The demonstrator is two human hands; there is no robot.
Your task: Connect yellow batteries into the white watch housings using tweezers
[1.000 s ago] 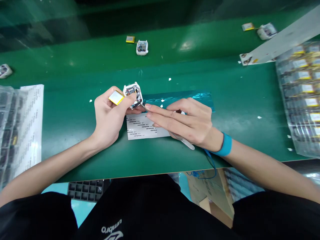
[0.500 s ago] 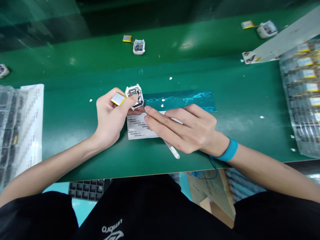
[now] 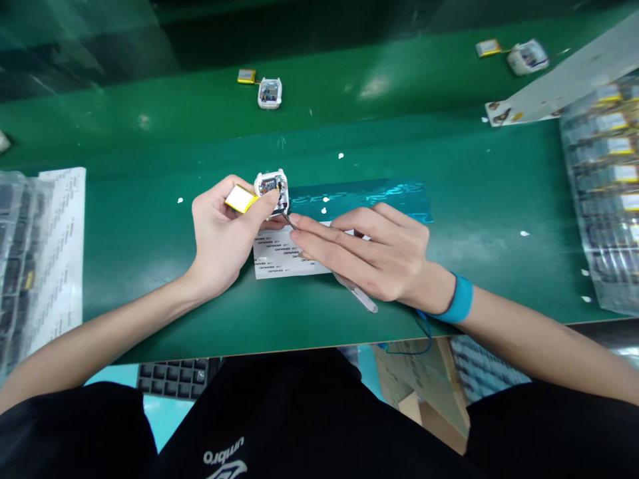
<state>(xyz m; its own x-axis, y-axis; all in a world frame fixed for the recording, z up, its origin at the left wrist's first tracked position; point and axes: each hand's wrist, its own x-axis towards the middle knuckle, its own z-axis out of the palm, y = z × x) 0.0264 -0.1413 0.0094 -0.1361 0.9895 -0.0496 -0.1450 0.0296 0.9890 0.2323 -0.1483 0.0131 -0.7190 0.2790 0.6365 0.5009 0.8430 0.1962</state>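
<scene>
My left hand (image 3: 224, 233) is closed around a white smartwatch case (image 3: 284, 193) with its circuit board facing up, the thumb pressing on the inside. A yellow-edged battery (image 3: 240, 198) sticks out to the left over the same hand. In my right hand (image 3: 379, 256) is a pair of tweezers (image 3: 362, 297), pinched between the fingers. Their dark tip meets the lower right corner of the case; whether it grips anything there is too small to tell. Beneath both hands lies a printed white sheet (image 3: 279, 266), with a strip of blue film (image 3: 399, 199) behind it.
On the green belt at the back are two more watch cases (image 3: 270, 94) with batteries attached. Clear trays of batteries (image 3: 622, 174) stand at the right, beside a white panel (image 3: 564, 73). Stacked trays (image 3: 14, 266) and paper (image 3: 62, 253) are at the left. Small white bits dot the mat.
The watch case in my left hand has shifted slightly right. The rear end of the tweezers has swung right. The cases on the back belt have moved a little left.
</scene>
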